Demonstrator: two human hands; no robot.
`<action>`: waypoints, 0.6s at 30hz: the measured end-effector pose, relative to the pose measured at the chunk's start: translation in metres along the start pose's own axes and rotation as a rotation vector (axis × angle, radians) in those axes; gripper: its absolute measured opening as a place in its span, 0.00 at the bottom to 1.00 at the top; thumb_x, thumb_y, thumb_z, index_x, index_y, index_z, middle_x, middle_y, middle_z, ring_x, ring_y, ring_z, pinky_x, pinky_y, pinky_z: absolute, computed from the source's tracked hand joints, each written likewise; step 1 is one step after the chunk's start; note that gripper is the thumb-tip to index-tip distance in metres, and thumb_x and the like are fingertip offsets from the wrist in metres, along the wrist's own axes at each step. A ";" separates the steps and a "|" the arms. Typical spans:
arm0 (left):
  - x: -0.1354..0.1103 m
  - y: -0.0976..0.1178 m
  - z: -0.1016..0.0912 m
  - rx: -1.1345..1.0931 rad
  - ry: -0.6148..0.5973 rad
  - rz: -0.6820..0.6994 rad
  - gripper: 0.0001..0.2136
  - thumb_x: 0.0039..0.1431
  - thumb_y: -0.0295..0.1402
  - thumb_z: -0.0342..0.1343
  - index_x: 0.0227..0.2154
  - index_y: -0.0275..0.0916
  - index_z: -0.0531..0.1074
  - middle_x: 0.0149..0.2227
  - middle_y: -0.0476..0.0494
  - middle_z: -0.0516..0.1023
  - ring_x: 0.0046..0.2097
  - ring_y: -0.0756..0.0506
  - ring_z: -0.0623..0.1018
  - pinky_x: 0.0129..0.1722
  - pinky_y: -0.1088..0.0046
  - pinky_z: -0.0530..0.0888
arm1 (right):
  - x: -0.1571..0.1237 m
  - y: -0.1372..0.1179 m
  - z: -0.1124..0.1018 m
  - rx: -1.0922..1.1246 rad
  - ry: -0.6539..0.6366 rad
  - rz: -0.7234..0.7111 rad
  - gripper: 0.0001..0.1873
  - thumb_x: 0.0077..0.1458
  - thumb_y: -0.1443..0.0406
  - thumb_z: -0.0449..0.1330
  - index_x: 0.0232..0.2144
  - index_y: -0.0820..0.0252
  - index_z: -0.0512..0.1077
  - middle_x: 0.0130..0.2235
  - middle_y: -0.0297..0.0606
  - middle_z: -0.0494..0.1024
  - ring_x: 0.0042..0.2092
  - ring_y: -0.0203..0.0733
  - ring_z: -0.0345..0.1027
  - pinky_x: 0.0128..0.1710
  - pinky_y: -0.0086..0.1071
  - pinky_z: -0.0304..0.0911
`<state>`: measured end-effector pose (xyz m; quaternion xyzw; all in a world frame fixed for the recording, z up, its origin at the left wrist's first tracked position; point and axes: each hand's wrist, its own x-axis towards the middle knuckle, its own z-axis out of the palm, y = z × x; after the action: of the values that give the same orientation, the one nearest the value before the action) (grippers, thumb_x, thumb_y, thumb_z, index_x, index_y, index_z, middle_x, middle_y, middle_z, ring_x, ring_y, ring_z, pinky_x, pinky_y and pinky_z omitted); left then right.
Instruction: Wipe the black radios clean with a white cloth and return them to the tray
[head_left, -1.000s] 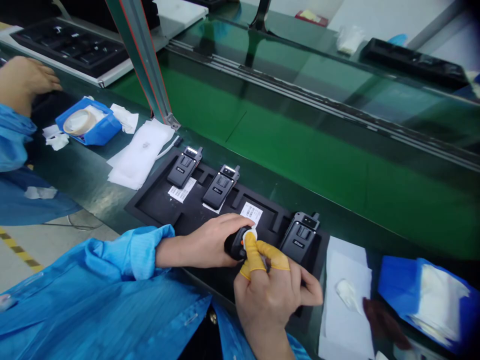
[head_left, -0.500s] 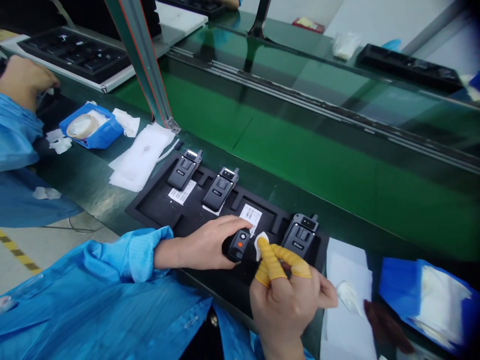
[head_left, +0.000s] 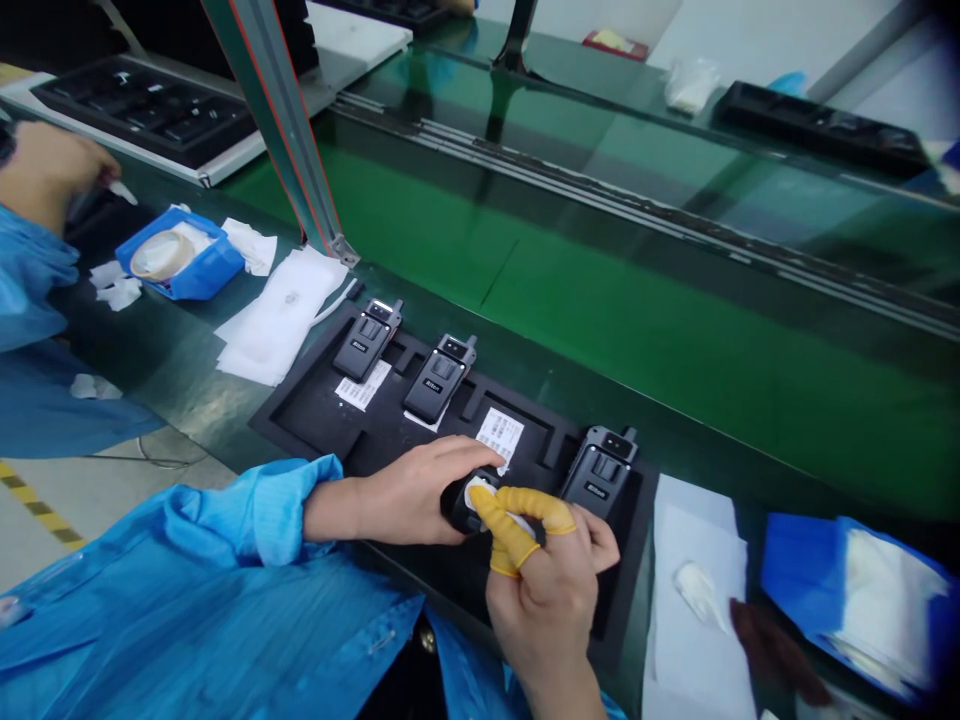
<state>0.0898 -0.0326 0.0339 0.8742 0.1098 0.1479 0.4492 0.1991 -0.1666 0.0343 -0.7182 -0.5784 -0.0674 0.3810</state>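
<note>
My left hand (head_left: 416, 492) is wrapped round a dark handheld radio (head_left: 455, 508), its end turned up toward me. Yellow finger cots cover several fingers of my right hand (head_left: 544, 575). Those fingers pinch a small white wipe (head_left: 477, 487) and press it on the radio's end, which the fingers partly hide. Below both hands lies a black foam tray (head_left: 315, 420). In it rest three more radios, one at the left (head_left: 366, 342), one in the middle (head_left: 436, 385) and one at the right (head_left: 598, 478). A white barcode label (head_left: 501, 436) sits near my left fingertips.
White sheets (head_left: 667, 660) with a crumpled wipe (head_left: 697, 590) and a blue box of wipes (head_left: 799, 570) lie right. At left are white foam sheets (head_left: 281, 310), another blue box (head_left: 217, 275), a metal post (head_left: 289, 140) and a co-worker's hand (head_left: 56, 175).
My right hand has moved left, bringing the wipe from beside the radio onto its end. The radio's orange button is now covered. My left hand has hardly moved.
</note>
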 end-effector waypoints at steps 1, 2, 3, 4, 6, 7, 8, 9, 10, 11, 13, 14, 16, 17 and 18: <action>0.000 0.000 0.000 0.002 0.002 0.006 0.27 0.43 0.25 0.60 0.50 0.33 0.63 0.48 0.36 0.71 0.50 0.42 0.71 0.52 0.66 0.70 | -0.002 0.002 -0.001 0.023 -0.005 -0.001 0.15 0.52 0.74 0.50 0.35 0.54 0.72 0.38 0.35 0.71 0.40 0.39 0.63 0.47 0.44 0.49; 0.000 0.000 0.000 0.005 0.007 0.006 0.26 0.44 0.25 0.59 0.50 0.33 0.63 0.48 0.37 0.71 0.50 0.42 0.71 0.52 0.66 0.70 | -0.004 0.006 -0.002 0.035 0.000 0.004 0.14 0.52 0.74 0.51 0.35 0.54 0.72 0.39 0.35 0.71 0.40 0.38 0.63 0.46 0.43 0.49; 0.000 0.000 0.001 0.008 0.014 -0.001 0.26 0.44 0.25 0.59 0.49 0.34 0.63 0.48 0.37 0.71 0.50 0.42 0.72 0.52 0.67 0.70 | -0.007 0.009 -0.003 0.034 0.013 0.010 0.14 0.52 0.74 0.51 0.36 0.54 0.72 0.39 0.36 0.71 0.40 0.38 0.64 0.46 0.42 0.50; 0.000 0.000 0.001 0.012 0.020 -0.012 0.26 0.44 0.25 0.59 0.49 0.35 0.64 0.48 0.38 0.71 0.50 0.43 0.72 0.52 0.67 0.70 | -0.010 0.013 -0.003 0.020 0.039 0.014 0.13 0.52 0.74 0.52 0.36 0.55 0.72 0.38 0.36 0.71 0.39 0.38 0.64 0.45 0.41 0.51; 0.000 0.000 0.000 0.017 0.033 -0.031 0.26 0.44 0.27 0.60 0.49 0.36 0.64 0.48 0.39 0.72 0.50 0.43 0.72 0.52 0.68 0.70 | -0.018 0.022 -0.003 -0.031 0.099 0.023 0.10 0.53 0.73 0.54 0.35 0.57 0.72 0.37 0.38 0.72 0.39 0.39 0.64 0.43 0.40 0.53; 0.000 -0.001 0.000 0.016 0.038 -0.034 0.26 0.43 0.27 0.60 0.49 0.36 0.64 0.48 0.39 0.72 0.50 0.43 0.72 0.52 0.68 0.70 | -0.021 0.027 -0.002 -0.057 0.122 0.027 0.09 0.54 0.72 0.54 0.35 0.58 0.72 0.37 0.39 0.72 0.39 0.39 0.64 0.42 0.39 0.54; 0.000 -0.001 0.000 0.014 0.044 -0.032 0.26 0.43 0.28 0.60 0.48 0.36 0.64 0.48 0.39 0.72 0.50 0.43 0.72 0.52 0.68 0.70 | -0.025 0.030 -0.002 -0.077 0.138 0.030 0.08 0.54 0.72 0.54 0.35 0.59 0.72 0.37 0.40 0.72 0.39 0.40 0.65 0.42 0.39 0.55; 0.000 -0.001 -0.001 0.010 0.049 -0.028 0.25 0.44 0.28 0.60 0.48 0.36 0.64 0.47 0.39 0.72 0.50 0.43 0.72 0.52 0.68 0.70 | -0.028 0.033 -0.002 -0.090 0.143 0.032 0.07 0.54 0.71 0.54 0.34 0.60 0.72 0.37 0.41 0.72 0.39 0.41 0.65 0.41 0.39 0.56; 0.000 -0.001 -0.001 0.006 0.052 -0.023 0.25 0.44 0.28 0.60 0.48 0.36 0.64 0.47 0.39 0.72 0.50 0.43 0.72 0.52 0.69 0.69 | -0.030 0.035 -0.001 -0.100 0.142 0.036 0.07 0.55 0.71 0.54 0.34 0.60 0.72 0.36 0.41 0.72 0.39 0.41 0.65 0.41 0.39 0.56; 0.000 -0.001 -0.001 0.003 0.054 -0.020 0.25 0.43 0.28 0.60 0.48 0.35 0.64 0.47 0.39 0.72 0.50 0.43 0.72 0.52 0.69 0.69 | -0.032 0.036 -0.001 -0.111 0.138 0.038 0.07 0.55 0.70 0.54 0.34 0.61 0.72 0.36 0.41 0.72 0.39 0.41 0.65 0.41 0.39 0.56; 0.000 -0.001 -0.001 0.005 0.050 -0.021 0.26 0.42 0.26 0.61 0.48 0.35 0.64 0.47 0.39 0.72 0.50 0.43 0.72 0.53 0.70 0.69 | -0.036 0.036 -0.001 -0.133 0.129 0.040 0.07 0.56 0.69 0.53 0.34 0.61 0.72 0.36 0.42 0.72 0.39 0.41 0.65 0.41 0.39 0.56; 0.000 -0.002 -0.001 0.006 0.045 -0.025 0.26 0.42 0.26 0.60 0.48 0.35 0.65 0.48 0.39 0.72 0.50 0.43 0.72 0.53 0.69 0.69 | -0.037 0.036 0.000 -0.142 0.123 0.041 0.07 0.56 0.68 0.53 0.33 0.62 0.72 0.36 0.42 0.72 0.38 0.42 0.65 0.41 0.40 0.56; 0.000 -0.002 -0.001 0.007 0.035 -0.034 0.26 0.42 0.25 0.60 0.48 0.36 0.65 0.48 0.40 0.72 0.50 0.43 0.72 0.52 0.69 0.69 | -0.039 0.036 0.001 -0.154 0.118 0.043 0.08 0.56 0.68 0.53 0.33 0.62 0.72 0.36 0.42 0.72 0.38 0.42 0.65 0.41 0.40 0.56; 0.001 -0.002 -0.001 0.005 0.030 -0.039 0.26 0.42 0.25 0.60 0.48 0.36 0.64 0.48 0.40 0.72 0.50 0.43 0.72 0.52 0.68 0.69 | -0.040 0.035 0.001 -0.156 0.115 0.044 0.08 0.56 0.68 0.53 0.33 0.62 0.72 0.36 0.42 0.72 0.38 0.41 0.65 0.41 0.40 0.55; 0.001 -0.002 -0.001 0.003 0.029 -0.042 0.26 0.42 0.25 0.60 0.48 0.36 0.64 0.48 0.40 0.72 0.50 0.43 0.72 0.52 0.68 0.69 | -0.040 0.035 0.002 -0.155 0.113 0.045 0.08 0.56 0.68 0.53 0.33 0.62 0.72 0.36 0.42 0.72 0.37 0.41 0.64 0.41 0.40 0.55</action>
<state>0.0902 -0.0309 0.0331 0.8703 0.1347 0.1508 0.4491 0.2165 -0.1980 -0.0048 -0.7533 -0.5328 -0.1436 0.3578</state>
